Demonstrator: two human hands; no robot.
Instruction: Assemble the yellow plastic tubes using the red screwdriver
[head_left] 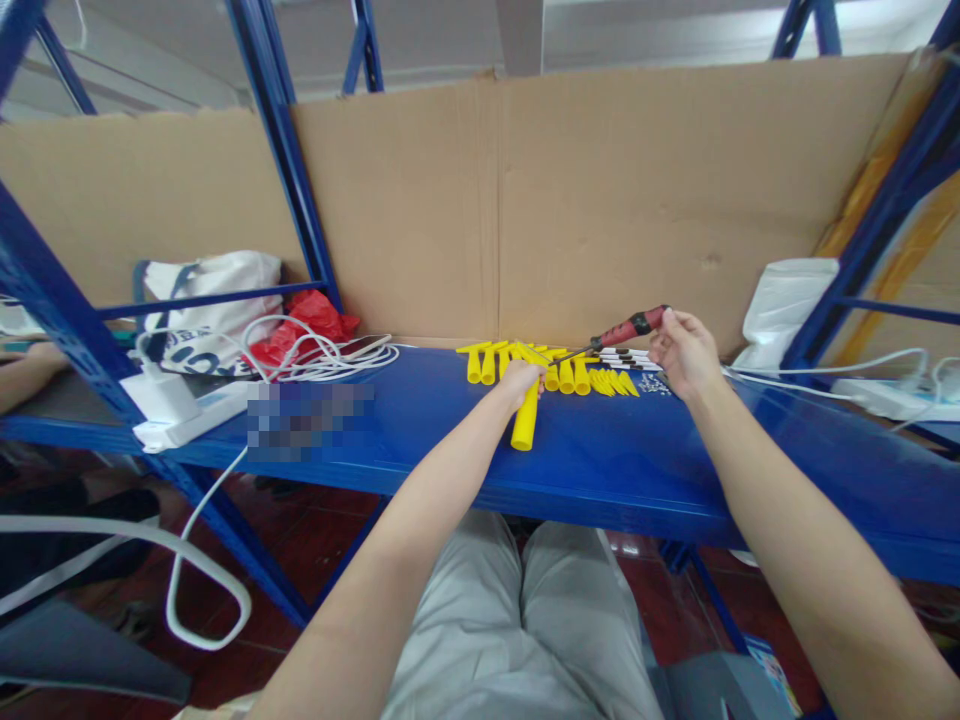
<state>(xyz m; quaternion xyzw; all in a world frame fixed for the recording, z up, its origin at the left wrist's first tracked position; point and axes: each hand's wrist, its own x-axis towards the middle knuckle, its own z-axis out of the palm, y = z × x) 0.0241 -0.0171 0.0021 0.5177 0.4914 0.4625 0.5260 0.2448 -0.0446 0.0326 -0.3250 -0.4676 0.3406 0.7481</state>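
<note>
My left hand (522,384) is closed around a yellow plastic tube-shaped part (524,424), whose wide round end points toward me. The fingers of my right hand (687,354) pinch the butt end of a red and black screwdriver (624,329). Its dark shaft slants down to the left and reaches the yellow part by my left hand; whether the tip touches a screw is too small to tell. Behind my left hand stands a row of similar yellow parts (567,376). Flat yellow pieces (613,382) lie to their right, with black and white sticks (626,358) behind them.
Small loose pieces (652,383) lie near my right hand. On the left are a white power strip (199,415), coiled white cable (345,362), a red plastic bag (304,325) and a cloth bag (217,285). Cardboard (600,200) walls the back. Another person's arm (34,372) shows far left.
</note>
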